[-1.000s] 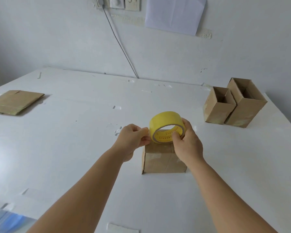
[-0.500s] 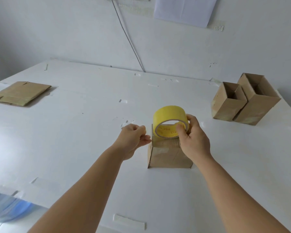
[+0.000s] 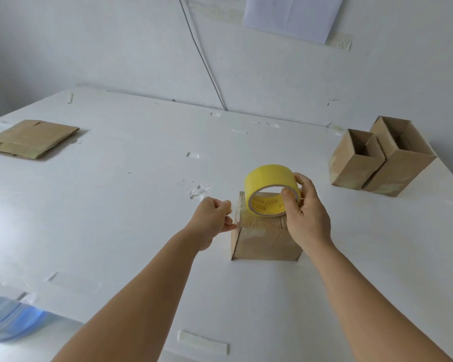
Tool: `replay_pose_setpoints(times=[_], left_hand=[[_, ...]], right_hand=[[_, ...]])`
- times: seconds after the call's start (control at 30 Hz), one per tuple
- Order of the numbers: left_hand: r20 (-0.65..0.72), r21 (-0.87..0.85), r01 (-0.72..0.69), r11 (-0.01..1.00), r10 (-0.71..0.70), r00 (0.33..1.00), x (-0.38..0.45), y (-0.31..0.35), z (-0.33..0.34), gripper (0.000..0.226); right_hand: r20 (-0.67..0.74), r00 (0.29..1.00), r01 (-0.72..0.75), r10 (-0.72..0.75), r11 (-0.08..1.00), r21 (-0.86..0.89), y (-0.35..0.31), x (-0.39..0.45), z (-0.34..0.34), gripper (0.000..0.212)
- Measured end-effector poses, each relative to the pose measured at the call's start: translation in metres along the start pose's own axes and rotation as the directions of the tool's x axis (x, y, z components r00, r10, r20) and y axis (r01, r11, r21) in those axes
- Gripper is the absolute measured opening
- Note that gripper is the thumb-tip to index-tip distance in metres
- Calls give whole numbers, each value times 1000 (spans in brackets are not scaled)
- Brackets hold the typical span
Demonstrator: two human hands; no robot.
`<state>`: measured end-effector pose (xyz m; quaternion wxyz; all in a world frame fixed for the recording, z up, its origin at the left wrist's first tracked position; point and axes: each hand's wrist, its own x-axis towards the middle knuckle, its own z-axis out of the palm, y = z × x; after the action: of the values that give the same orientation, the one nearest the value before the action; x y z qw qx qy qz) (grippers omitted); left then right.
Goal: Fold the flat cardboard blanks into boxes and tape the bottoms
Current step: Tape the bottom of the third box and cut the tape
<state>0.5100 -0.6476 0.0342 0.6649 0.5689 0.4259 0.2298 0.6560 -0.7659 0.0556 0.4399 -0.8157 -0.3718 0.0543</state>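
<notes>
A small folded cardboard box [image 3: 264,241] stands upside down on the white table [image 3: 115,205], its bottom flaps up. My right hand [image 3: 305,212] holds a yellow tape roll [image 3: 268,188] just above the box's top. My left hand [image 3: 215,218], left of the box, pinches the clear tape end [image 3: 237,211] pulled out from the roll over the box's left edge. A stack of flat cardboard blanks [image 3: 29,138] lies at the far left.
Two finished open boxes [image 3: 379,158] stand side by side at the table's right edge. Scraps of tape [image 3: 202,344] stick to the table near its front edge. A cable [image 3: 202,56] and a paper sheet [image 3: 290,15] hang on the wall behind.
My left hand has drawn away from the roll toward the left, pulling out a short length of tape. The roll has shifted slightly right above the box.
</notes>
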Motion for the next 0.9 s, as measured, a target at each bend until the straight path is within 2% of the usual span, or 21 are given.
replay_pose_setpoints(times=[0.07, 0.17, 0.27, 0.33, 0.37, 0.43, 0.53, 0.6, 0.67, 0.73, 0.8, 0.83, 0.9], left_hand=[[5, 74, -23, 997, 23, 1000, 1, -5, 4, 29], [-30, 157, -26, 987, 31, 999, 4, -13, 11, 40], [-86, 140, 138, 980, -127, 988, 3, -18, 13, 28], [-123, 170, 238, 956, -219, 968, 1, -26, 12, 42], [-147, 219, 231, 948, -201, 968, -2, -31, 13, 42], [-228, 288, 128, 949, -62, 972, -9, -34, 15, 30], [-291, 291, -151, 945, 238, 927, -22, -30, 20, 11], [-161, 210, -341, 916, 376, 913, -34, -25, 27, 17], [66, 71, -422, 904, 418, 906, -47, -23, 35, 28], [199, 25, -349, 937, 337, 920, -50, -26, 36, 30], [250, 77, -237, 968, 212, 945, -46, -28, 30, 39], [276, 108, -225, 968, 188, 943, -43, -28, 27, 46], [288, 215, -311, 926, 244, 926, -33, -22, 22, 71]], right_hand=[[12, 1000, -2, 2, 1000, 1, 2, -1, 0, 35], [20, 1000, -6, 7, 1000, -12, 3, -3, 0, 37], [13, 1000, -19, 19, 999, -28, 2, -2, -1, 36], [7, 1000, -15, 16, 999, -37, 2, -2, -1, 36], [5, 1000, -14, 15, 999, -40, 2, -2, -1, 35], [3, 1000, -17, 17, 999, -41, 3, -3, -1, 35], [0, 1000, -13, 13, 999, -43, 3, -4, -1, 34], [-2, 1000, -8, 8, 999, -47, 3, -4, -1, 34], [2, 1000, -15, 16, 999, -48, 2, -5, -1, 34], [10, 1000, -26, 27, 999, -46, 2, -4, -1, 34], [13, 1000, -25, 25, 999, -45, 1, -4, -2, 34], [12, 1000, -18, 19, 999, -43, 1, -4, -2, 34], [16, 1000, -5, 5, 999, -39, 1, -4, -2, 35]])
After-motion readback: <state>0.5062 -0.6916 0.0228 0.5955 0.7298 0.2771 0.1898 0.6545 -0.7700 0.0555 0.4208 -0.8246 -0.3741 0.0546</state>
